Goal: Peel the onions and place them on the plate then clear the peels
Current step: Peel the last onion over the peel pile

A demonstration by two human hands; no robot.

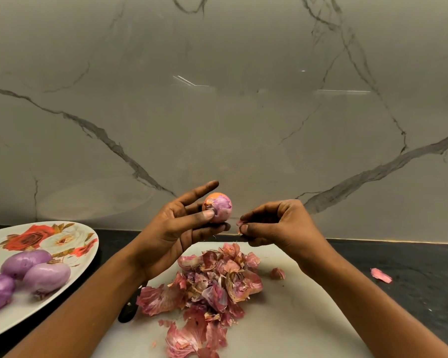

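Peels (212, 285) heaped | left grip (176, 228) raised, holding onion (219, 208) | right grip (277, 226) pinching scrap (239, 223)

- Your left hand (171, 228) is bare, with long, slim fingers and clear creases running across the palm.
- Your left thumbnail (209, 214) is short and rounded, trimmed close to the fingertip.
- Your right hand (277, 223) is bare too, its knuckles showing as low ridges along the back.
- Your right thumbnail (244, 229) is cut just as short.
- Your left forearm (88, 306) is uncovered from the wrist as far up as shows.
- Your right forearm (373, 301) is likewise bare and smooth, widening away from the wrist.
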